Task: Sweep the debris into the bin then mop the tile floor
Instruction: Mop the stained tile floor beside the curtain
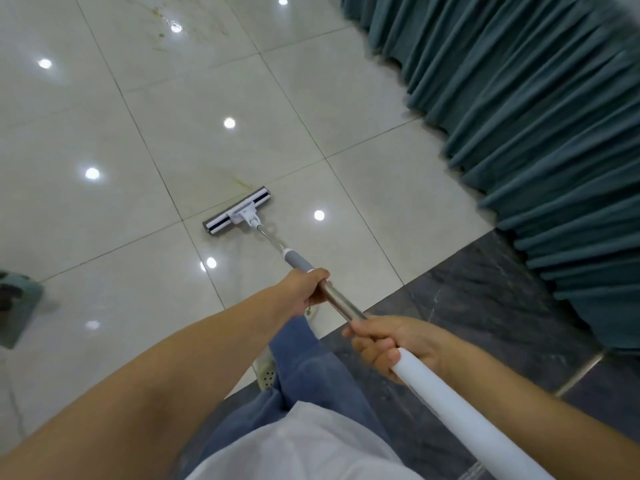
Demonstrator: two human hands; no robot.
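Observation:
A flat mop lies with its grey and white head [237,213] on the glossy pale tile floor [104,209], near a faint yellowish streak [242,183]. Its metal and white handle [341,304] slants back toward me. My left hand [306,289] grips the metal shaft just below the grey sleeve. My right hand [391,344] grips the handle lower down, where the white section begins. More yellowish stains [161,34] mark the tiles at the far top.
Teal pleated curtains [536,133] hang along the right side. A dark stone strip [485,306] borders the pale tiles beneath them. A teal object [17,306] sits at the left edge. My jeans and a pale shoe [268,372] are below the hands.

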